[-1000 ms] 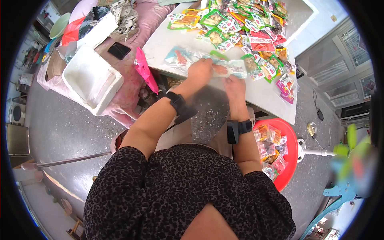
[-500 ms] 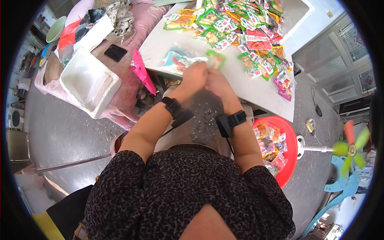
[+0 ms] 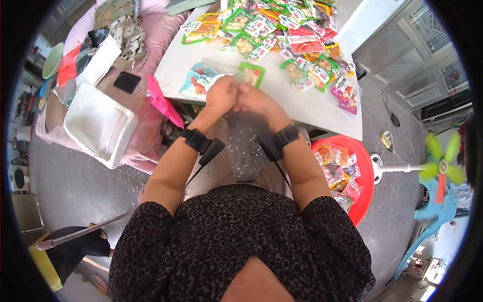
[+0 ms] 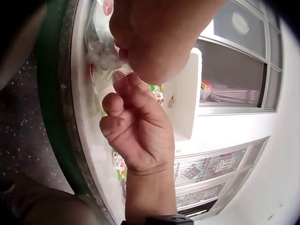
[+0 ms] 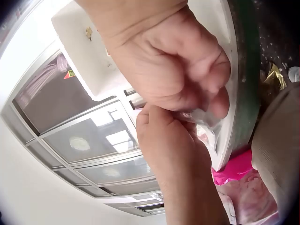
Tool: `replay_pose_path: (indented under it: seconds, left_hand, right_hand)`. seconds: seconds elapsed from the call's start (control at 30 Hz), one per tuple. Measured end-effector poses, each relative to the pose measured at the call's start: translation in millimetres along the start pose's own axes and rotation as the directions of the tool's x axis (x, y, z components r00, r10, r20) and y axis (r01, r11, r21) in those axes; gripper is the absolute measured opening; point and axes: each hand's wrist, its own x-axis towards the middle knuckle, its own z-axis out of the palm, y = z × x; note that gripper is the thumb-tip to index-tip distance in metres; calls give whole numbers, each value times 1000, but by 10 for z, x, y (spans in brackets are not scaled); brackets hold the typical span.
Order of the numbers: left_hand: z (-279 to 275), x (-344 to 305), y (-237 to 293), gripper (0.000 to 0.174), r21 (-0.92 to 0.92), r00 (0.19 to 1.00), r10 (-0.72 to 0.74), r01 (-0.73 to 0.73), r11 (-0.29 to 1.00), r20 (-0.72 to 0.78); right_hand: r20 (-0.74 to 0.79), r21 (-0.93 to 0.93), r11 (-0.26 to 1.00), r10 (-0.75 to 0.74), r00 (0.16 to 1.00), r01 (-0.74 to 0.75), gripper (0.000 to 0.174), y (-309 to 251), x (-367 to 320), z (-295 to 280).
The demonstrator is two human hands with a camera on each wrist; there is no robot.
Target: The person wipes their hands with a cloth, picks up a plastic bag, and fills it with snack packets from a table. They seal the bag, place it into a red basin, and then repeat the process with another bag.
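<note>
A clear bag with blue and red print lies at the table's front edge, its right end gathered at the hands. My left hand grips that end; in the left wrist view this hand is close to the lens, fingers partly hidden. My right hand meets it from the right. In the left wrist view the right hand has curled fingers, its fingertips pinching stretched clear film. The right wrist view shows film between the two hands. A green-edged packet lies just behind them.
Many food packets spread over the white table. A red basin of packets stands below right. Left are a pink bag, a phone and a white foam box. A fan stands far right.
My right hand has moved left from the bag's right end to meet my left hand. The bag's right part is now bunched, and the green-edged packet is more exposed. The head view has shifted.
</note>
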Motion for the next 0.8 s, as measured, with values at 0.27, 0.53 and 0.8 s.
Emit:
replay_pose_path:
  seconds: [0.27, 0.53, 0.8]
  left_hand:
    - [67, -131, -92, 14, -104, 995, -95, 90, 990, -41]
    - [117, -140, -209, 15, -101, 993, -41, 30, 994, -108]
    - [212, -100, -191, 12, 90, 994, 107, -103, 991, -37]
  right_hand:
    - [-319, -713, 683, -514, 796, 156, 35, 499, 135, -463]
    - [-280, -927, 353, -425, 861, -127, 32, 388, 93, -404]
    - [-318, -931, 310, -422, 849, -194, 21, 84, 354, -977]
